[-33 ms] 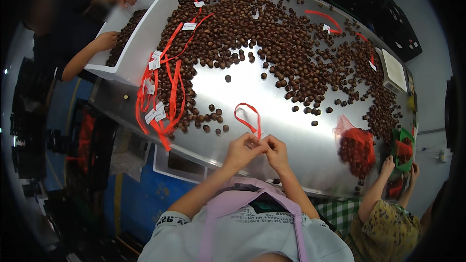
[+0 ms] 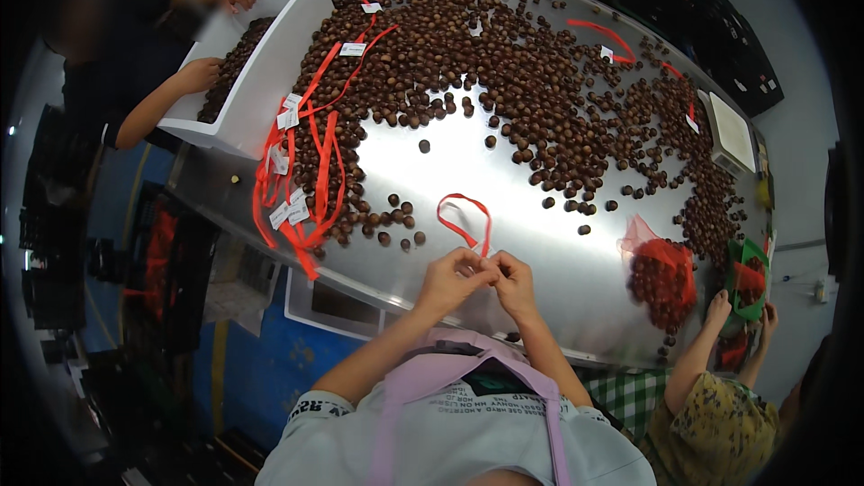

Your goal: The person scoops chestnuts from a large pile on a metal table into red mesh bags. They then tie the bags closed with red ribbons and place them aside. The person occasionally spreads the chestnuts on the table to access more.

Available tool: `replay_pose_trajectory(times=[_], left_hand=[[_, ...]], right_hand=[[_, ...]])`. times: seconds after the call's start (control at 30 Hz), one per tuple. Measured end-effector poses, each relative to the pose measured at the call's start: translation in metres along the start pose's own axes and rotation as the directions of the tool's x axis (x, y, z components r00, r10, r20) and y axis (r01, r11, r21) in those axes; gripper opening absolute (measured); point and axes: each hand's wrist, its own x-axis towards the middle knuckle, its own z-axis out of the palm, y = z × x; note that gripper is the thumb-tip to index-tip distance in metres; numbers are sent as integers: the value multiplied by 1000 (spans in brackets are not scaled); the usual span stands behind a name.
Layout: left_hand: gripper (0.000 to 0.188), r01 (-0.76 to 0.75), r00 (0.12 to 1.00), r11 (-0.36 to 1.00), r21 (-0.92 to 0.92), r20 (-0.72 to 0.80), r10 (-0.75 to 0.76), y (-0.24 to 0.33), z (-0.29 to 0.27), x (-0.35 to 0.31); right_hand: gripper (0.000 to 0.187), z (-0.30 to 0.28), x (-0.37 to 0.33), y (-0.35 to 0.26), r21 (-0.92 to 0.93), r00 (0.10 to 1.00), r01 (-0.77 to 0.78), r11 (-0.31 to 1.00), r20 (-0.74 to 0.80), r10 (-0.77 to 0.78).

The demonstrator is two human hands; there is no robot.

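Observation:
At the near edge of the steel table, my left hand (image 2: 450,283) and my right hand (image 2: 510,283) meet, fingertips pinched together. Between them they hold a red strip (image 2: 487,216), with a bit of a white label showing at the fingertips. The strip curves away from me in a loop over the bare metal (image 2: 396,162). Its ends are hidden by my fingers. Round brown nuts (image 2: 432,45) spread thickly across the far side, and a few loose ones lie left of the loop. More red strips (image 2: 322,189) with white labels lie in a tangle on the left.
A co-worker's hands (image 2: 200,75) reach into a white box (image 2: 261,63) of nuts at left. At right, another person's hands (image 2: 718,308) hold a green tray-like holder (image 2: 754,261) with red netting. A red net bag (image 2: 675,274) of nuts and a scale (image 2: 727,133) are nearby.
The loop of the red strip has shifted very slightly to the right. My hands stay pinched in the same place.

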Motion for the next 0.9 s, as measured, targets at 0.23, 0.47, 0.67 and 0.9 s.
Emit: replay_pose_trajectory(times=[0.23, 0.47, 0.67, 0.9], left_hand=[[8, 189, 963, 964, -187, 228, -145, -8, -6, 2], [5, 259, 955, 596, -761, 107, -278, 8, -22, 13], [17, 358, 836, 928, -100, 477, -271, 9, -24, -3], [19, 357, 932, 831, -426, 110, -344, -22, -25, 17]], right_hand=[[33, -7, -2, -13, 19, 995, -95, 995, 8, 95], [40, -17, 2, -3, -182, 978, -100, 978, 162, 130], [38, -22, 22, -3, 846, 943, -304, 438, 200, 268], [18, -22, 3, -18, 31, 973, -161, 986, 173, 153]])
